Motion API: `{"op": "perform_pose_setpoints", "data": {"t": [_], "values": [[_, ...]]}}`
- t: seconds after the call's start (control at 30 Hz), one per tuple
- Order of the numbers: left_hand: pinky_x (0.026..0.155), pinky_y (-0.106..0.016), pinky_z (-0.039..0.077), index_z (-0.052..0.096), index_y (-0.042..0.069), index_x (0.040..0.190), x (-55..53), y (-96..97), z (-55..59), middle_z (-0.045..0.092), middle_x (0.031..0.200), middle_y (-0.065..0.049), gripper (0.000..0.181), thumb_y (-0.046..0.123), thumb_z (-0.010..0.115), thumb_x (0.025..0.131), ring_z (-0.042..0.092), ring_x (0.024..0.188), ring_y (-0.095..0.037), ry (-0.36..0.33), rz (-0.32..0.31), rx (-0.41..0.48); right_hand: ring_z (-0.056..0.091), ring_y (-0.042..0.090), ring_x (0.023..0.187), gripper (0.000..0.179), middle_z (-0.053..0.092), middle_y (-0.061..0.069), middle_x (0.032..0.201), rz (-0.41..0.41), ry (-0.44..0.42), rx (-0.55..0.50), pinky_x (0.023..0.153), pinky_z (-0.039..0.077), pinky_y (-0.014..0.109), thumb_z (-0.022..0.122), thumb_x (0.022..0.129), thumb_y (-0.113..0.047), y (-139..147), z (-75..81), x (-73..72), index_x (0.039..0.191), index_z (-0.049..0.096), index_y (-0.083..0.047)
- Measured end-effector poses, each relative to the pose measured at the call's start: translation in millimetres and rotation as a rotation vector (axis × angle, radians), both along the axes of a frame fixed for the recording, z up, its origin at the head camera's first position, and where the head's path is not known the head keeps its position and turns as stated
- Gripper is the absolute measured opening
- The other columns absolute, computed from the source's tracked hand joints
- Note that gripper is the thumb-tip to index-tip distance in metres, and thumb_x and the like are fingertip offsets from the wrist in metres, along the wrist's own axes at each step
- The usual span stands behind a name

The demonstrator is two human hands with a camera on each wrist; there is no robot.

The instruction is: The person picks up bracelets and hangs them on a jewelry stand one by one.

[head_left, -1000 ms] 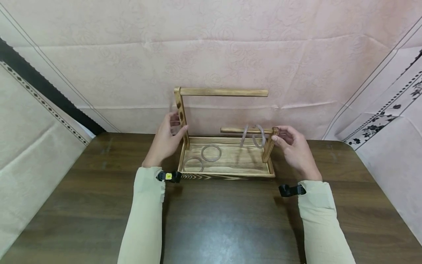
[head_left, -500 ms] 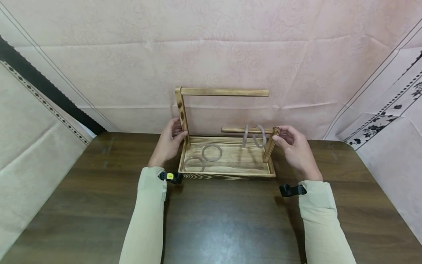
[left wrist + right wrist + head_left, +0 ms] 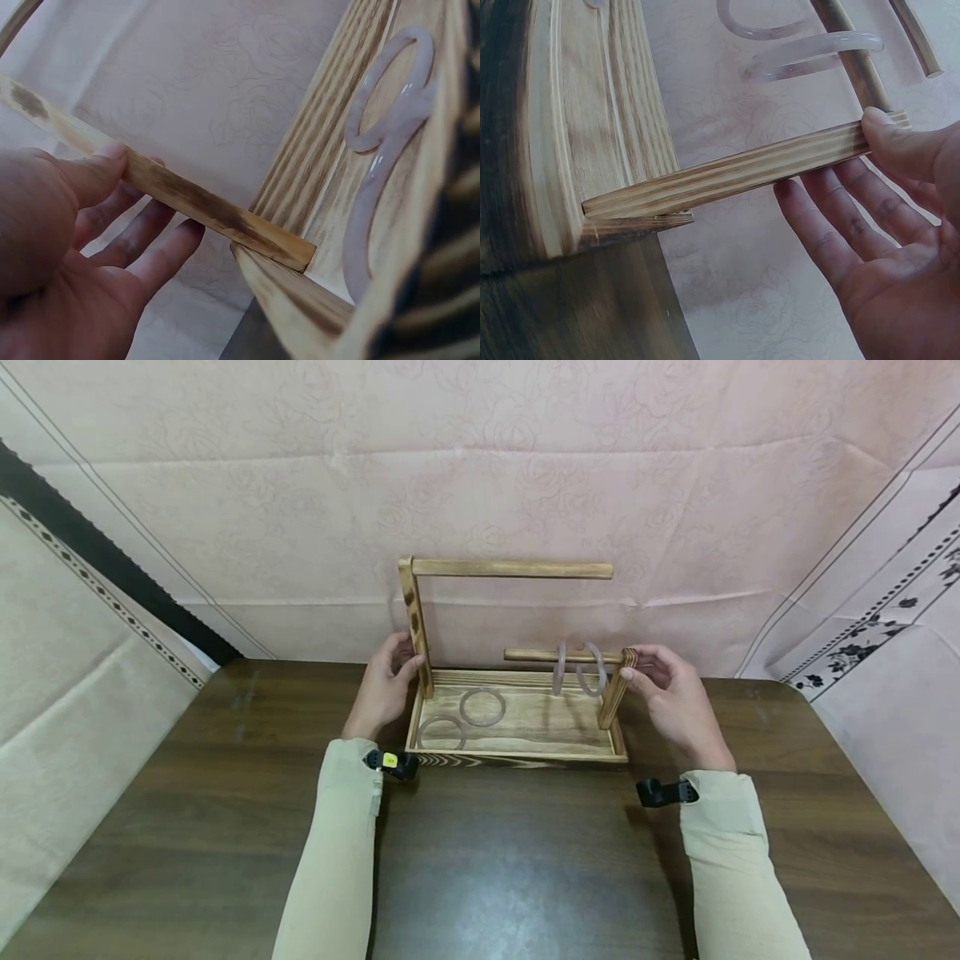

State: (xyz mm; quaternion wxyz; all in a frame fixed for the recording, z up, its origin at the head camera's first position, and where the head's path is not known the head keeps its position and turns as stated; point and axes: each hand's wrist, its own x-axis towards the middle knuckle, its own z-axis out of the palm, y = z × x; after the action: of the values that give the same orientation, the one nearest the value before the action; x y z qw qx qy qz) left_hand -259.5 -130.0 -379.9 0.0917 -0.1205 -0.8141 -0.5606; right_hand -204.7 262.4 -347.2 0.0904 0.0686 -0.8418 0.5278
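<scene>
A wooden bracelet stand with a shallow tray (image 3: 540,737) has two uprights, each carrying a sideways rod. My left hand (image 3: 377,687) pinches the tall left upright (image 3: 414,614), thumb on the near face and fingers behind. The short right upright (image 3: 613,700) is held near its top by my right hand (image 3: 671,700) between thumb and fingers. Two translucent pale-lilac bangles, an inner bangle (image 3: 559,670) and an outer bangle (image 3: 810,48), hang on the lower rod (image 3: 527,655). Two more, a rear bangle (image 3: 482,725) and a front bangle (image 3: 442,718), lie in the tray.
The stand is near the back edge of a dark wooden table (image 3: 495,852). Behind it hangs a pink patterned cloth (image 3: 510,493). The upper rod (image 3: 513,569) reaches right from the tall upright, its right end unsupported.
My left hand has slid down the tall upright and closed its thumb and fingers on it. The stand shifted very slightly right; my right hand keeps its grip.
</scene>
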Motion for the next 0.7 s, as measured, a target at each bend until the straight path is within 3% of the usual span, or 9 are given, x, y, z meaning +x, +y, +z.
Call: {"op": "perform_pose_setpoints", "data": {"t": [0.23,0.47,0.6,0.7], "values": [[0.105,-0.053,0.052,0.049,-0.002,0.139,-0.7,-0.3,-2.9,0.059,0.135,-0.023,0.036,0.01,0.054,0.105,0.058,0.127,-0.035,-0.025,-0.008,0.049,0.061,0.004,0.111,0.039,0.067,0.015,0.128,-0.042,0.007,0.077,0.092,0.05,0.011,0.064,0.102,-0.023,1,2.5,1.6,0.136,0.057,-0.006],[0.102,-0.053,0.054,0.051,-0.002,0.137,-2.0,0.5,-3.9,0.059,0.133,-0.023,0.035,0.01,0.055,0.105,0.059,0.125,-0.035,-0.025,-0.011,0.052,0.06,-0.001,0.108,0.046,0.066,0.01,0.126,-0.052,0.041,0.069,0.091,0.049,0.008,0.071,0.097,-0.025,-2,5.2,4.0,0.137,0.058,-0.006],[0.101,-0.051,0.055,0.05,-0.002,0.137,-0.9,0.1,-2.0,0.059,0.133,-0.022,0.034,0.009,0.054,0.105,0.059,0.125,-0.034,-0.026,0.002,0.029,0.059,0.008,0.117,0.05,0.063,0.009,0.132,-0.056,0.056,0.068,0.093,0.05,0.01,0.072,0.097,-0.028,-5,10.7,7.8,0.139,0.057,-0.007],[0.1,-0.051,0.055,0.05,-0.002,0.138,-0.8,0.7,-0.9,0.058,0.133,-0.022,0.035,0.008,0.054,0.105,0.058,0.125,-0.034,-0.024,0.004,0.02,0.058,0.017,0.124,0.048,0.062,0.01,0.137,-0.061,0.072,0.094,0.1,0.052,0.019,0.07,0.098,-0.03,-7,17.4,11.0,0.139,0.057,-0.009]]}}
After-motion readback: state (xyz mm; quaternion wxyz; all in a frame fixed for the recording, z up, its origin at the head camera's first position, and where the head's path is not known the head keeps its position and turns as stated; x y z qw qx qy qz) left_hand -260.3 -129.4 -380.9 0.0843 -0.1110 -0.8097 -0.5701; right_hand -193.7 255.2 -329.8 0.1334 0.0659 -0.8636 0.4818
